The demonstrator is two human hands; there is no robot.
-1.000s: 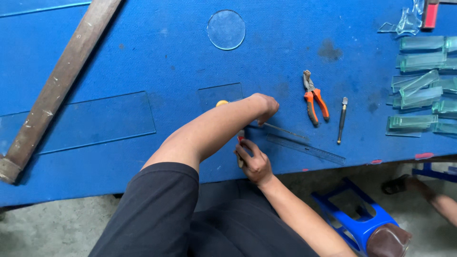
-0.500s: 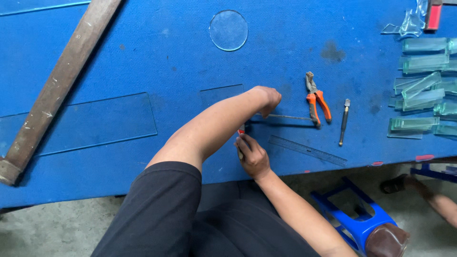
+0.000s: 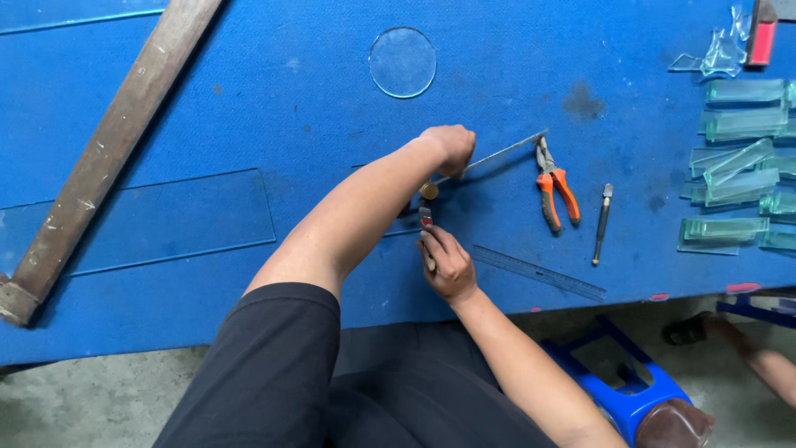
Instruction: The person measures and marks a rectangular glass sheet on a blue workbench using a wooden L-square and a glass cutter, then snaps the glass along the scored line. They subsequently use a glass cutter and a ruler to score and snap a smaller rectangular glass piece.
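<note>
My left hand (image 3: 448, 147) reaches across my body and is closed on the near end of a thin metal rod (image 3: 506, 151), which points up and to the right toward the pliers. A brass knob (image 3: 429, 191) sits just below that hand, over a small clear glass sheet (image 3: 390, 228) on the blue table (image 3: 274, 99). My right hand (image 3: 448, 265) is at the table's front edge. It grips a small tool with a red part (image 3: 425, 219), whose tip points up at the knob.
Orange-handled pliers (image 3: 554, 189), a pen-shaped cutter (image 3: 601, 224) and a clear ruler (image 3: 539, 272) lie to the right. There is a round glass disc (image 3: 402, 62) at the back and a long glass strip (image 3: 141, 220) with a wooden bar (image 3: 116, 145) on the left. Several stacked glass pieces (image 3: 738, 166) lie far right. A blue stool (image 3: 622, 390) and another person's foot (image 3: 688, 332) are below.
The metal rod has swung counterclockwise, from pointing down-right, through level, to pointing up-right. My left hand stays on it and my right hand has barely shifted.
</note>
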